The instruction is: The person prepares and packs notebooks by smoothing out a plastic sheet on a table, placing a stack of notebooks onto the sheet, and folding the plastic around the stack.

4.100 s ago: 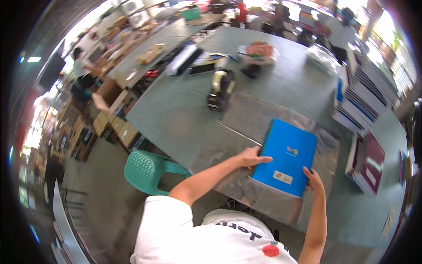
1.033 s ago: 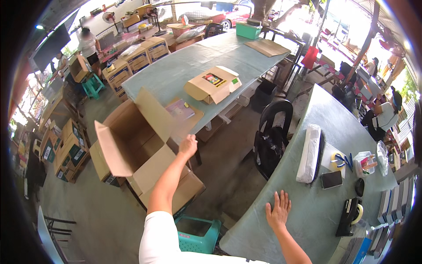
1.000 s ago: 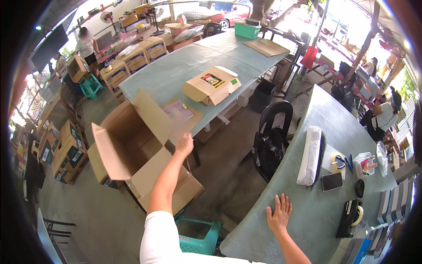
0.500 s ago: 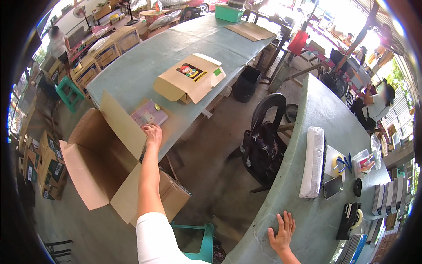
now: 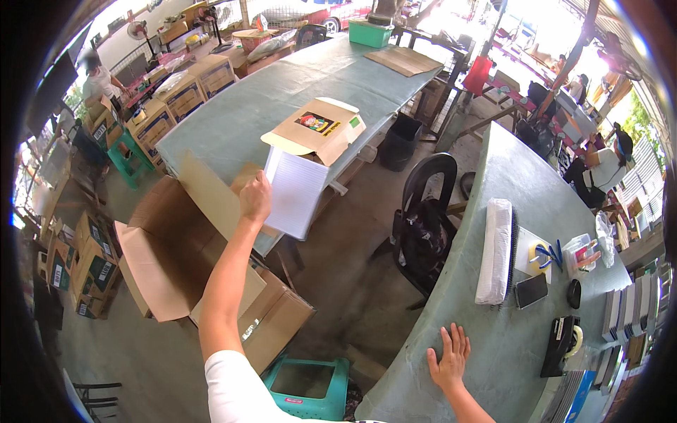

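Note:
My left hand [image 5: 255,197] is closed on the edge of a white, faintly ruled notebook [image 5: 299,189]. It is raised over the near edge of the left grey-green table [image 5: 218,123], beside the raised flap of a large open cardboard box [image 5: 151,264]. Just beyond the notebook, a flat brown carton [image 5: 335,127] with a cartoon label lies on that table. My right hand [image 5: 450,358] rests flat on the right table [image 5: 486,338], fingers spread, holding nothing.
On the right table are a white wrapped bundle [image 5: 493,254], a dark phone-like slab [image 5: 531,290], blue-handled pliers [image 5: 556,255] and a tape dispenser [image 5: 559,345]. A black chair [image 5: 423,225] stands between the tables, a green stool [image 5: 303,388] near me. Other people are farther off.
My left hand has picked up the notebook from the table beside the box flap and brought it up and right. My right hand stays flat on the right table. The view has shifted slightly.

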{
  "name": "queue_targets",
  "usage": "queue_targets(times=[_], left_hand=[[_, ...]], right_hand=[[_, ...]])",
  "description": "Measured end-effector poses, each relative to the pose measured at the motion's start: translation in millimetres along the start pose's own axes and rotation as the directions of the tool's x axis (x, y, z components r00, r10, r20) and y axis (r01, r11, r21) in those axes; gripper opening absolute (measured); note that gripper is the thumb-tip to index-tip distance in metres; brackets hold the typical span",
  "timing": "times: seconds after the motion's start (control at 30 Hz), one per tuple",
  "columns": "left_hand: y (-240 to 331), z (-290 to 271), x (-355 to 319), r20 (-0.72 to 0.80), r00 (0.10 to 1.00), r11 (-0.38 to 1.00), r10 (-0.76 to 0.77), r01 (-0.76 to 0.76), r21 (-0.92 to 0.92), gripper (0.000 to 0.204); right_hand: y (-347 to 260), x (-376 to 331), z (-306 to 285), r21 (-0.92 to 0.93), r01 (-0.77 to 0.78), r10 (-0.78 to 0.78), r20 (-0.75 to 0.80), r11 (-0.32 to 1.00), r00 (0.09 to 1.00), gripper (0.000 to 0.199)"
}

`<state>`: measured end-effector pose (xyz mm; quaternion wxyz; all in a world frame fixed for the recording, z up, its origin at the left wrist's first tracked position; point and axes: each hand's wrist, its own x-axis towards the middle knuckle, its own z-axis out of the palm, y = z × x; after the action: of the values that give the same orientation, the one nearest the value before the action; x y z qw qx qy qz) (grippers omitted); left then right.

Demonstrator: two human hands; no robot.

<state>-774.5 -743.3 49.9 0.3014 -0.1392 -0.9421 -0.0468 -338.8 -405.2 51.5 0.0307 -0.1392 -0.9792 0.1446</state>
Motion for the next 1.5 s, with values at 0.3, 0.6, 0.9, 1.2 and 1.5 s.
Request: queue_targets(times=[0.3,0.6,0.9,1.2,1.5], left_hand=[[104,-228,-23,0.189,0.972,0.733,-0.142,0.232,-0.639,0.007],[236,-296,-94,0.546,0.805,-0.060,0.234,0.572,-0.818,0.015],[353,-229,-228,0.758,0.551,0.129,0.348,0.773,-0.621,0.016],[400,-258,-239,0.778,0.476,-0.059,0.411,0.865,-0.498,0.018],[393,-255,-247,0.760,0.507,-0.136,0.406,0.856,-0.499,0.016]], right_hand=[[9,-3,9,0.066,0.041,-0.033,-0.115,0.997,0.993,0.049],[85,-64,-1,0.892,-0.137,0.142,0.217,-0.431,0.966,0.059],[150,-148,-52,0.885,-0.182,0.248,0.309,-0.429,0.918,0.071],[170,-160,-26,0.976,-0.141,0.423,0.059,0.165,0.904,0.047],[173,-151,-43,0.838,-0.209,0.415,0.448,-0.504,0.792,0.042]])
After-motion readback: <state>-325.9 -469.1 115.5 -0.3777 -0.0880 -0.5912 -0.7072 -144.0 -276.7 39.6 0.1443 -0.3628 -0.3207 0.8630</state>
